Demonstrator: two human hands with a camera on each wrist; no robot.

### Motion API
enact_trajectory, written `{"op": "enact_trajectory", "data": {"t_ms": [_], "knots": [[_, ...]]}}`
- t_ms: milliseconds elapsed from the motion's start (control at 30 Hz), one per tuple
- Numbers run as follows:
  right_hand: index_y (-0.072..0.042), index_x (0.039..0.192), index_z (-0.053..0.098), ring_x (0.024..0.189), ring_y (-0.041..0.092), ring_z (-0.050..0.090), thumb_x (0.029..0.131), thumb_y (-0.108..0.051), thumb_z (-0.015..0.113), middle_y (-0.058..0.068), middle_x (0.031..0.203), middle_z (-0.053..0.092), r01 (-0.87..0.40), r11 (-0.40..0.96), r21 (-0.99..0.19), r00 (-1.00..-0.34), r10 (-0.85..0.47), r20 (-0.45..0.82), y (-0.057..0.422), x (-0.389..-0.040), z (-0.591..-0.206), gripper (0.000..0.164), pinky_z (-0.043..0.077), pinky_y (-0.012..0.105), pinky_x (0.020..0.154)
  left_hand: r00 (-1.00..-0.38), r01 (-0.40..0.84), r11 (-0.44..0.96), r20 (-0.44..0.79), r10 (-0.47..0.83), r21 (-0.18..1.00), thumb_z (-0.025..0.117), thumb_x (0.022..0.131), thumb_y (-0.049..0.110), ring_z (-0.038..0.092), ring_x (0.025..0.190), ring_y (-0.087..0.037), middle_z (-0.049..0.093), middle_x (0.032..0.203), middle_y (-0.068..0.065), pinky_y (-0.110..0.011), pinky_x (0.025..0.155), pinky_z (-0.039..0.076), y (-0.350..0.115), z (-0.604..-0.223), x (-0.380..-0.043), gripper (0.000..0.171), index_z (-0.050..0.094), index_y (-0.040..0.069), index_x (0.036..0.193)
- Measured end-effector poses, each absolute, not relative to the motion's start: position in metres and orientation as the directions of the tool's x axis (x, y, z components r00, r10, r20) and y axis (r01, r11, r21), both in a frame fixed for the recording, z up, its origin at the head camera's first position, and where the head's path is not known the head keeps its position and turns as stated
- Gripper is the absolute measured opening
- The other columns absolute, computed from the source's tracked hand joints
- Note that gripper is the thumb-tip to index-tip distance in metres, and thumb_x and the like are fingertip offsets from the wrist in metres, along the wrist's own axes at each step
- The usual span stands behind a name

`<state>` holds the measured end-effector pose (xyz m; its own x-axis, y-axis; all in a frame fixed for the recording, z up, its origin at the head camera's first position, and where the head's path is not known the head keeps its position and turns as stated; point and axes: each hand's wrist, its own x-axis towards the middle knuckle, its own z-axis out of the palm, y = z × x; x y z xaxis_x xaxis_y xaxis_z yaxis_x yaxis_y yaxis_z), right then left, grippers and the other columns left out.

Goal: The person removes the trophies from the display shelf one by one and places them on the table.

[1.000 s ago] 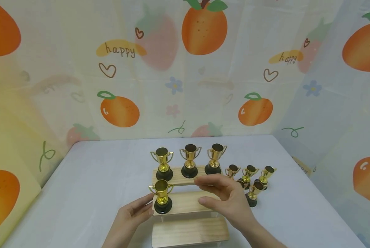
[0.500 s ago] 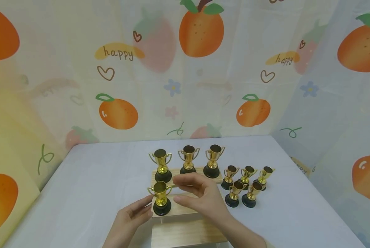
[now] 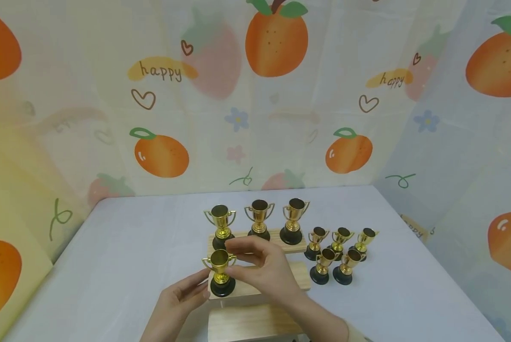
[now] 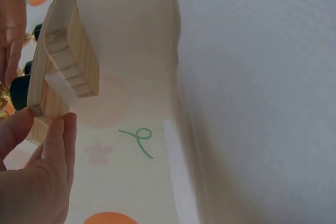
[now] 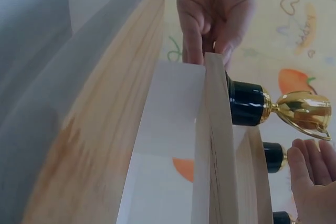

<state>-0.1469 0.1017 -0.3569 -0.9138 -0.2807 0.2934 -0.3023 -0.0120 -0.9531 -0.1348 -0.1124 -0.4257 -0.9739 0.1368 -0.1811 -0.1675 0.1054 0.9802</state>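
A three-step wooden display stand (image 3: 255,324) stands at the front of the table. On the left end of its middle step is a small gold trophy cup (image 3: 219,271) with a black base, upright. My left hand (image 3: 179,298) pinches the left end of that middle step, thumb above and fingers below, as the left wrist view shows. My right hand (image 3: 264,271) hovers over the middle step with thumb and fingers apart, thumb tip overlapping the trophy's right side. In the right wrist view, its fingertips (image 5: 297,153) are just beside the cup's rim, not closed round it.
Three trophies stand along the back step, including a middle one (image 3: 259,216) and a right one (image 3: 295,221). Several smaller-looking trophies (image 3: 345,271) stand on the white table (image 3: 122,247) right of the stand. A fruit-print cloth (image 3: 255,114) hangs behind.
My right hand has moved left along the middle step, from its right part to the trophy at its left end. The left hand keeps its hold on the step.
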Motion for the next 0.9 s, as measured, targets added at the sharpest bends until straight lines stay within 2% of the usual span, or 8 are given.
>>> {"op": "enact_trajectory", "data": {"t_ms": [67, 233, 500, 700, 900], "knots": [[-0.009, 0.12, 0.067, 0.11, 0.009, 0.066, 0.082, -0.01, 0.079, 0.017, 0.123, 0.067, -0.299, -0.01, -0.954, -0.914, -0.286, 0.289, 0.099, -0.148, -0.357, 0.041, 0.054, 0.023, 0.101, -0.974, -0.168, 0.106, -0.182, 0.135, 0.98, 0.07, 0.09, 0.017, 0.063, 0.124, -0.022, 0.055, 0.144, -0.02, -0.033, 0.099, 0.056, -0.112, -0.426, -0.135, 0.056, 0.052, 0.001, 0.14], [-0.009, 0.12, 0.067, 0.105, 0.004, 0.068, 0.081, -0.011, 0.08, 0.015, 0.123, 0.068, -0.26, -0.013, -0.965, -0.92, -0.301, 0.252, 0.095, -0.148, -0.357, 0.041, 0.055, 0.021, 0.098, -0.97, -0.191, 0.107, -0.204, 0.129, 0.976, 0.071, 0.09, 0.019, 0.062, 0.125, -0.022, 0.057, 0.142, -0.018, -0.033, 0.099, 0.056, -0.112, -0.424, -0.136, 0.057, 0.053, 0.003, 0.141], [-0.01, 0.12, 0.068, 0.101, 0.004, 0.068, 0.08, -0.01, 0.081, 0.012, 0.122, 0.069, -0.212, 0.003, -0.977, -0.933, -0.298, 0.201, 0.091, -0.148, -0.359, 0.043, 0.057, 0.021, 0.093, -0.972, -0.163, 0.123, -0.18, 0.151, 0.979, 0.069, 0.092, 0.017, 0.063, 0.124, -0.022, 0.057, 0.142, -0.02, -0.034, 0.098, 0.056, -0.113, -0.425, -0.135, 0.056, 0.051, 0.0, 0.142], [-0.011, 0.12, 0.068, 0.097, 0.004, 0.069, 0.08, -0.01, 0.081, 0.013, 0.121, 0.069, -0.186, -0.003, -0.983, -0.939, -0.293, 0.178, 0.09, -0.149, -0.36, 0.043, 0.058, 0.02, 0.089, -0.973, -0.16, 0.134, -0.179, 0.147, 0.978, 0.068, 0.092, 0.016, 0.062, 0.125, -0.026, 0.056, 0.143, -0.021, -0.036, 0.098, 0.057, -0.112, -0.423, -0.135, 0.055, 0.051, -0.002, 0.141], [-0.011, 0.119, 0.068, 0.091, 0.003, 0.069, 0.081, -0.01, 0.081, 0.013, 0.12, 0.069, -0.165, 0.009, -0.986, -0.946, -0.285, 0.156, 0.089, -0.149, -0.36, 0.04, 0.059, 0.018, 0.083, -0.974, -0.159, 0.129, -0.177, 0.144, 0.979, 0.069, 0.092, 0.016, 0.064, 0.124, -0.023, 0.056, 0.143, -0.021, -0.034, 0.097, 0.057, -0.112, -0.423, -0.135, 0.055, 0.051, -0.002, 0.141]]}}
